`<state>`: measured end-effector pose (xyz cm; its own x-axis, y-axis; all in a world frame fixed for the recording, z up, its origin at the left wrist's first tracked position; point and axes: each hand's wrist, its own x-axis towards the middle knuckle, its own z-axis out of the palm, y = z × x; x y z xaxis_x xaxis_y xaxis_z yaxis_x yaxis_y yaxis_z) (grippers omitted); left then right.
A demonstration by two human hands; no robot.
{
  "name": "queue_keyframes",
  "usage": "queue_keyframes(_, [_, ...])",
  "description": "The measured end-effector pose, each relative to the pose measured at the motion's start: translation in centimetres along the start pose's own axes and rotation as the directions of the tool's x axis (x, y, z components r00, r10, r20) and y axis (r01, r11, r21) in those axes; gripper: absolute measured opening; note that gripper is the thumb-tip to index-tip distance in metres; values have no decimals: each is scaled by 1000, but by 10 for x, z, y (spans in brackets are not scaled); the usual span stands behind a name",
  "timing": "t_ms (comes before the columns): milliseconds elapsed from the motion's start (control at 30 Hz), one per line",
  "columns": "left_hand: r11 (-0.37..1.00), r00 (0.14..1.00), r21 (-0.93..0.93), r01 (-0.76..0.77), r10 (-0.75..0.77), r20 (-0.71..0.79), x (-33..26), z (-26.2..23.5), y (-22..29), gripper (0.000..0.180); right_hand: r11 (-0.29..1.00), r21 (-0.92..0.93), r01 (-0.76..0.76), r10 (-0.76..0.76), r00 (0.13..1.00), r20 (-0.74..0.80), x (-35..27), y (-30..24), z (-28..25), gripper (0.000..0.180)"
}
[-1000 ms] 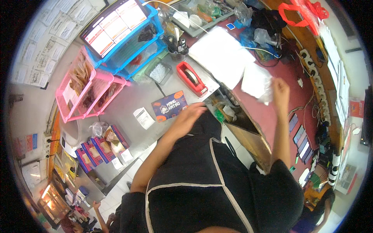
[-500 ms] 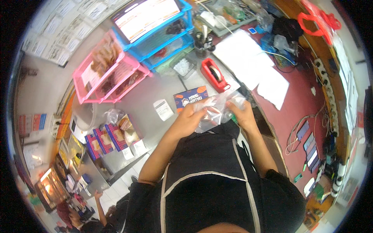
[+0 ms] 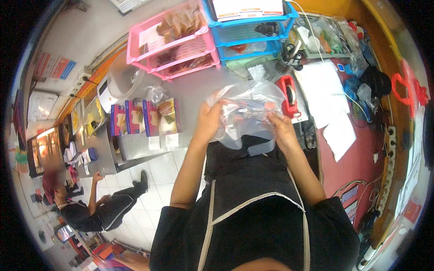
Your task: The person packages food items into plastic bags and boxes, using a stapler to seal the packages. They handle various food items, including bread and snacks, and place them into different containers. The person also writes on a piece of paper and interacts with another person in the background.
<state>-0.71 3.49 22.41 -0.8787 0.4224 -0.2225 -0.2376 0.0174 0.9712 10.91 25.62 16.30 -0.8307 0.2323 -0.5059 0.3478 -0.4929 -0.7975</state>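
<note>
Bag being opened: from where I stand, the clear plastic bag (image 3: 236,131) looks to be at the spreading stage, drawn wide between two hands; nothing obvious sits inside it.
Next grip: I judge any further move calls for parting the two layers of film while both sides stay held, as the film looks thin and slippery.
Bag's lie: its longer stretch runs left to right from hand to hand, one edge billowing to the far side, the other sagging to the near side; which edge is the mouth I cannot tell.
Bag's place: in the air in front of the black apron (image 3: 253,194), over the near edge of the grey table (image 3: 187,116).
Left hand (image 3: 209,121): fingers pinching the bag's left side.
Right hand (image 3: 282,128): thumb and fingers pressed together on the film at its near right side.
Red tape dispenser (image 3: 286,106): just beyond the right hand, beside white sheets (image 3: 322,90) on the right.
Purple boxes (image 3: 151,121): in a row on the table, left of the left hand.
Pink rack (image 3: 169,49): far side, left of a blue rack (image 3: 251,22).
</note>
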Motion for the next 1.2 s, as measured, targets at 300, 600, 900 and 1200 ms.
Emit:
queue_keyframes(300, [866,987,483,-125,156,-25,-66,41,-27,36,945,-230,233,-190,962,195,-17,-3,29,24])
queue_keyframes(600, [990,972,82,-116,97,214,-66,43,-77,16,954,196,-226,180,957,227,-38,-3,24,22])
queue_keyframes(900, [574,735,819,1,554,-390,-104,5,-109,18,960,-221,170,-154,984,89,22,22,6,19])
queue_keyframes(1200, [628,971,761,162,34,-235,-94,-60,-107,43,-155,-773,616,-266,727,633,27,-17,48,14])
